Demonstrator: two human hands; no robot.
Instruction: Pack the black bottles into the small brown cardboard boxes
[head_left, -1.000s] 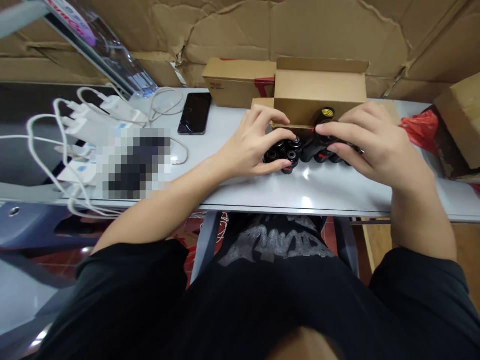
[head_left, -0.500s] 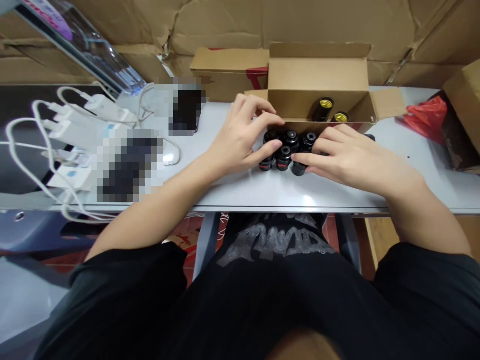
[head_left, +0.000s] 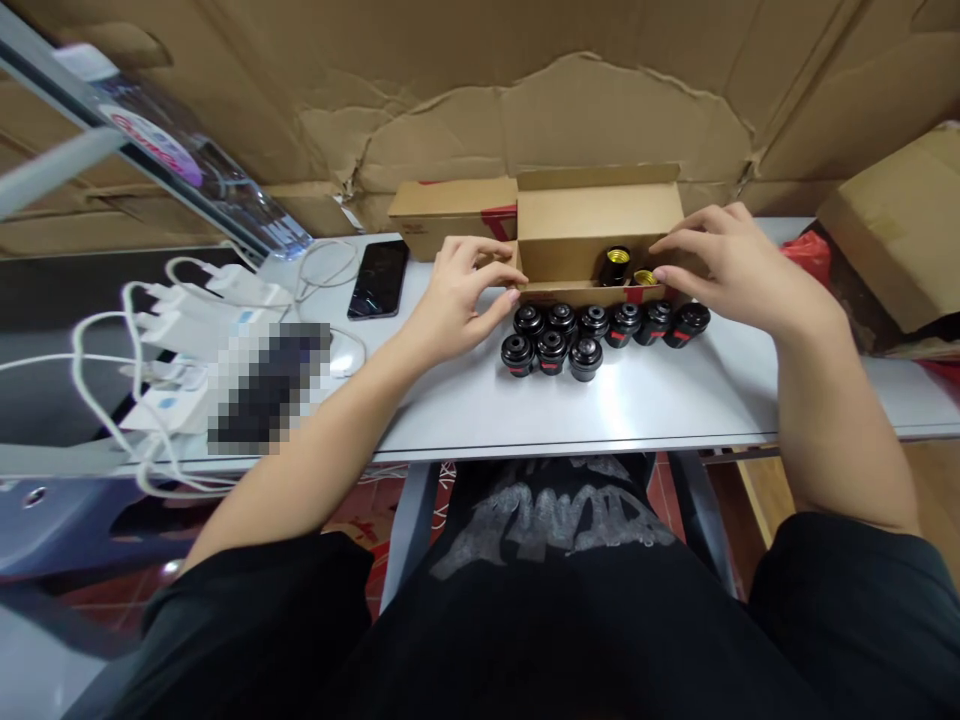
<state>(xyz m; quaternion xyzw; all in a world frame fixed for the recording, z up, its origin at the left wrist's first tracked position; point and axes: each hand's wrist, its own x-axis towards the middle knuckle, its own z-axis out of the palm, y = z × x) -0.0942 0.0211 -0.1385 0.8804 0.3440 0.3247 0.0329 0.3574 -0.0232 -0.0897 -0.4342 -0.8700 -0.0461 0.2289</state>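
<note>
Head view: nine lampholders [head_left: 551,352] beside one carton [head_left: 596,235]

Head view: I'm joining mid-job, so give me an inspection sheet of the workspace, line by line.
Surface: white table top, glossy, with light reflecting off it.
Job's things: nine black lamp sockets stand in two rows, six behind three; two more lamp sockets, brass threads showing, sit in an open cardboard box.
Clutter: smartphone; closed carton; red plastic bag; a pixelated patch hides something.
Hands: left hand at the box's front edge, right hand nearest the boxed sockets; both empty.
Cables: white cables looping from white chargers.
Surroundings: torn cardboard wall.
</note>
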